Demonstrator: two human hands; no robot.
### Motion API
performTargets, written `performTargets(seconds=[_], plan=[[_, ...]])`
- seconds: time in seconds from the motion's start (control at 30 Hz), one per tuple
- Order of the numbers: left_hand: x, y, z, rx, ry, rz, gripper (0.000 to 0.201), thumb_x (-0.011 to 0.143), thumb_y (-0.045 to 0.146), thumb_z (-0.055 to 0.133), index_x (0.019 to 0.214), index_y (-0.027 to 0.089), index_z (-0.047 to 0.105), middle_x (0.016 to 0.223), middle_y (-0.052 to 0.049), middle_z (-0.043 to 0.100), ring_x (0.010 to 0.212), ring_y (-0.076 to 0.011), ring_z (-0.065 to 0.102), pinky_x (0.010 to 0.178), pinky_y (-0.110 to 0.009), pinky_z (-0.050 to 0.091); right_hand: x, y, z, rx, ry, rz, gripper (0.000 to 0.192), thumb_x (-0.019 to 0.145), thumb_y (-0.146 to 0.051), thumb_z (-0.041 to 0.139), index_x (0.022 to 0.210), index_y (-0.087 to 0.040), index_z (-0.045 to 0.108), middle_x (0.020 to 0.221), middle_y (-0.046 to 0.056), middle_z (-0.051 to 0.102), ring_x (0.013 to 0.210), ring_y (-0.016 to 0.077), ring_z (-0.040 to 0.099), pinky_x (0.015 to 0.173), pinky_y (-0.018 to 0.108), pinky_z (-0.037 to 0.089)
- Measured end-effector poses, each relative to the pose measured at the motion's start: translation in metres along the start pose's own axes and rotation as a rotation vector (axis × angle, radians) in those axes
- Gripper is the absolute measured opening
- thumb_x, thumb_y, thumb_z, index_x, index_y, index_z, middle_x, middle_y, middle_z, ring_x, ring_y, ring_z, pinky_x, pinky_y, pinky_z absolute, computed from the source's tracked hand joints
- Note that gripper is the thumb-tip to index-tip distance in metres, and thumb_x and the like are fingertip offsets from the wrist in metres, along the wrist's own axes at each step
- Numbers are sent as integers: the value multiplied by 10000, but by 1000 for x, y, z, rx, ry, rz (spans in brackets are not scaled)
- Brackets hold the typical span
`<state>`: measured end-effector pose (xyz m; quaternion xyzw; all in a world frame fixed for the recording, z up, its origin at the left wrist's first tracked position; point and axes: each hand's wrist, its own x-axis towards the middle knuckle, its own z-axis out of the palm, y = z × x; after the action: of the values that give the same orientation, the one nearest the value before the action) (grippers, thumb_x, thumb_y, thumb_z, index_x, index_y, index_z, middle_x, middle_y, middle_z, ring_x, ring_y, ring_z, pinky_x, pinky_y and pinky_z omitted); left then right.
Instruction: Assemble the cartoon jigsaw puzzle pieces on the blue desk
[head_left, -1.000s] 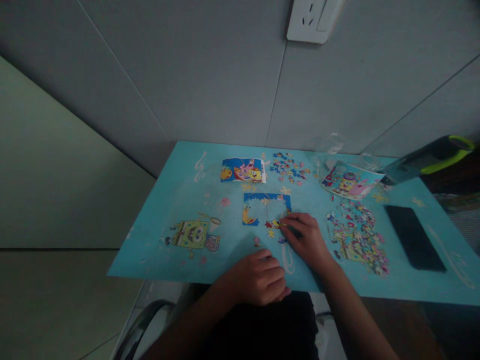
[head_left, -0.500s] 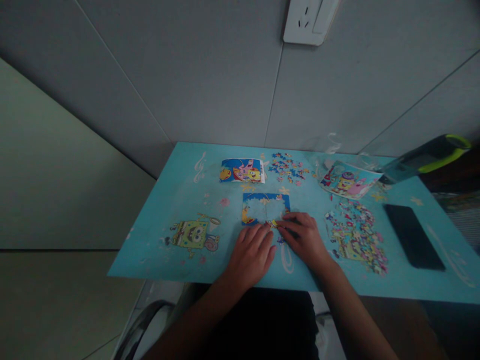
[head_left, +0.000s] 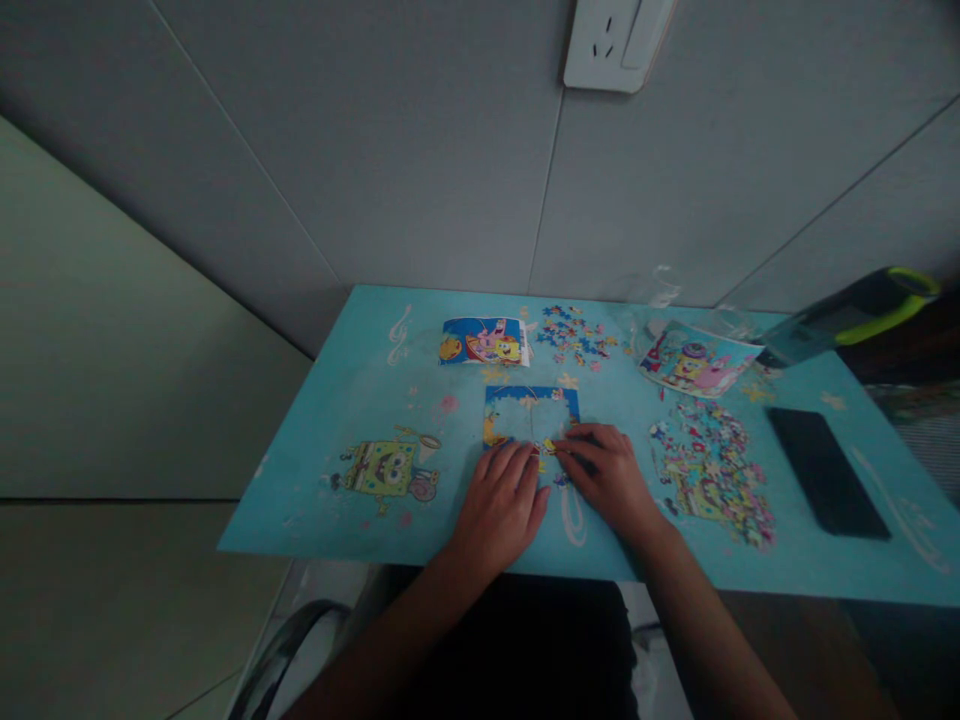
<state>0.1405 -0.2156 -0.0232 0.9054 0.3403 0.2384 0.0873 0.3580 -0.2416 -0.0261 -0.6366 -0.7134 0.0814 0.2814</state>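
A partly built jigsaw frame [head_left: 531,410] with a blue border lies in the middle of the light blue table [head_left: 360,400]. My left hand [head_left: 501,503] rests flat on the table, fingers spread, fingertips touching the frame's lower edge. My right hand [head_left: 609,478] sits just right of it, fingertips pinching a small red and yellow puzzle piece [head_left: 549,446] at the frame's bottom edge. A few loose pieces lie under and between the hands.
A heap of loose pieces [head_left: 716,470] lies to the right, a smaller blue heap [head_left: 576,335] at the back. Two picture cards [head_left: 484,341] [head_left: 694,362], a black phone [head_left: 829,470], a dark bottle with green trim [head_left: 855,315] and a wall socket [head_left: 615,40] are in view.
My left hand came up from the table's front edge, uncurled and now lies flat against the frame. My right hand stayed at the frame's bottom edge with the piece.
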Motion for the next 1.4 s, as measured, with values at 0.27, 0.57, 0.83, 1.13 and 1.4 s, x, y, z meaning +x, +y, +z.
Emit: performTargets(seconds=[0.27, 0.57, 0.83, 1.13, 1.4], plan=[[0, 0, -1, -8, -4, 7, 337, 1007, 299, 533, 1274, 108, 610, 1381, -159, 618, 1338, -297, 518, 1151, -528, 411, 0, 1, 1, 15, 10, 2, 178, 951, -304, 655, 1097, -296, 756, 1128, 73, 693, 1055, 280, 629, 919, 492, 484], [0, 0, -2, -17, 3, 10, 308, 1002, 287, 541, 1247, 119, 624, 1381, -149, 617, 1332, -296, 522, 1159, -528, 402, 0, 2, 1, 8, 5, 9, 176, 955, -312, 649, 1094, -302, 756, 1133, 70, 690, 1061, 279, 626, 919, 489, 480], [1, 0, -2, -15, 4, -4, 313, 993, 294, 557, 1251, 131, 626, 1369, -152, 626, 1308, -298, 539, 1120, -530, 433, 0, 3, 3, 12, 12, 8, 186, 950, -310, 647, 1100, -307, 758, 1123, 74, 696, 1056, 282, 630, 910, 488, 489], [2, 0, -2, -18, -41, 1, 349, 1013, 308, 528, 1301, 126, 603, 1433, -143, 588, 1343, -291, 511, 1143, -521, 400, 0, 0, 2, 6, 10, 6, 169, 949, -312, 653, 1083, -301, 756, 1127, 72, 696, 1062, 285, 621, 905, 486, 478], [1, 0, -5, -31, -51, 1, 350, 1017, 306, 522, 1312, 132, 596, 1453, -135, 568, 1366, -285, 490, 1170, -515, 373, 0, -1, 0, 16, 8, 13, 174, 954, -311, 644, 1089, -303, 754, 1120, 71, 694, 1049, 280, 624, 918, 490, 479]])
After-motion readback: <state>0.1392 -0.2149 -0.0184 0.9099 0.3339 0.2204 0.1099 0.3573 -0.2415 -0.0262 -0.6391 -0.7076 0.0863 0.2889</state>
